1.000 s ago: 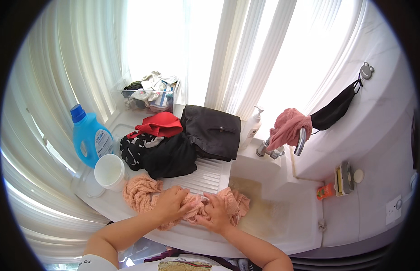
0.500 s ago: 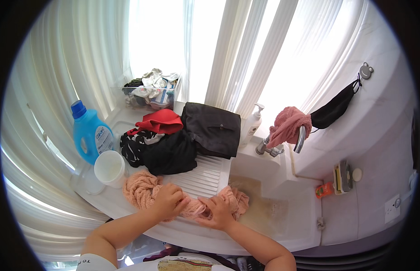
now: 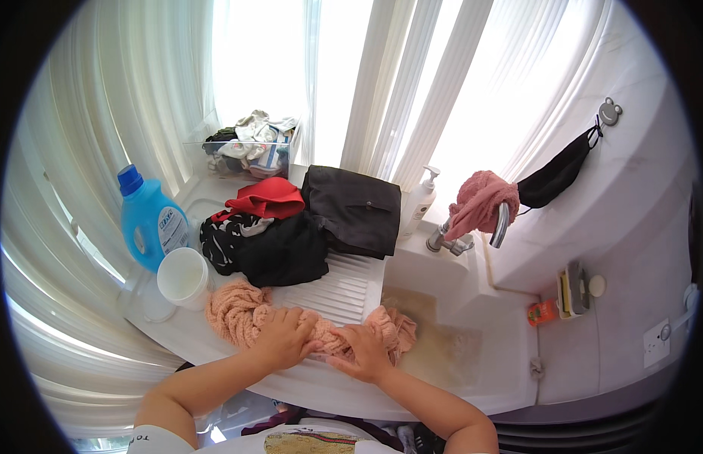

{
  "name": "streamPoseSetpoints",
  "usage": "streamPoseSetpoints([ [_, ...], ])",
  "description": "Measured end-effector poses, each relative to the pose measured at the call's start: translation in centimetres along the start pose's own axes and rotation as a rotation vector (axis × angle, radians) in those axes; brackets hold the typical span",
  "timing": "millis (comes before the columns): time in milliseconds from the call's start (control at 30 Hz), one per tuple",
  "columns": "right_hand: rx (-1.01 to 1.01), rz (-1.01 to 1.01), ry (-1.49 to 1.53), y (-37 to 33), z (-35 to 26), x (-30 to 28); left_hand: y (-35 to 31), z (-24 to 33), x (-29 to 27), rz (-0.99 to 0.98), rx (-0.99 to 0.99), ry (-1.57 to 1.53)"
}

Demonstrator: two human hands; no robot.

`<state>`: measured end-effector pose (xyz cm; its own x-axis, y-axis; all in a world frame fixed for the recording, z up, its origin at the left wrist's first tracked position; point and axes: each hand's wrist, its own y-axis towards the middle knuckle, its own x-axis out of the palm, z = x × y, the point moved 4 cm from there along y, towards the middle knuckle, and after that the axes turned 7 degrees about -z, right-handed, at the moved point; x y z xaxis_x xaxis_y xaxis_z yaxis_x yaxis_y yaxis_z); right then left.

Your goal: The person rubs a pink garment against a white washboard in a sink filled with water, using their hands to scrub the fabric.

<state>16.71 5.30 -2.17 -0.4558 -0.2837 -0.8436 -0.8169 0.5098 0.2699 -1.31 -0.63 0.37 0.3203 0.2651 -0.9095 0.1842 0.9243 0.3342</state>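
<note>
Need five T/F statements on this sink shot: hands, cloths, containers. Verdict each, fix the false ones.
1. The left hand and the right hand are both on the peach cloth. True.
2. The blue bottle lies on its side. False: the blue bottle stands upright, next to the white tub.
3. A pink cloth hangs over the faucet. True.
4. The red cloth is inside the white tub. False: the red cloth lies among the dark clothes.
5. A black mask hangs from a grey hook on the wall. True.
</note>
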Motion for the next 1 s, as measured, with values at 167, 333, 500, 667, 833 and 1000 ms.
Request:
streamPoseSetpoints([
  [167, 0.032, -0.011, -0.275, 3.4, 2.2, 3.1, 2.8, -2.5, 2.8, -0.142, -0.197, 0.076],
  [333, 0.284, 0.085, -0.128, 8.0, 3.9, 2.5, 6.3, -4.8, 3.0, 0.064, -0.368, 0.05],
  [500, -0.01, 0.105, 0.071, 1.6, 0.9, 0.6, 0.1, 0.3, -0.7, 0.224, 0.107, -0.238],
  [667, -0.042, 0.101, 0.009, 4.8, 3.2, 3.1, 3.3, -1.1, 2.4, 0.221, -0.071, -0.103],
  [833, 0.202, 0.259, -0.306, 8.3, 3.6, 2.6, 7.1, -4.9, 3.9, 0.086, -0.451, -0.048],
  [1000, -0.08, 0.016, -0.071, -0.6, -0.2, 0.2, -0.5, 1.5, 0.0, 0.029, 0.191, 0.058],
])
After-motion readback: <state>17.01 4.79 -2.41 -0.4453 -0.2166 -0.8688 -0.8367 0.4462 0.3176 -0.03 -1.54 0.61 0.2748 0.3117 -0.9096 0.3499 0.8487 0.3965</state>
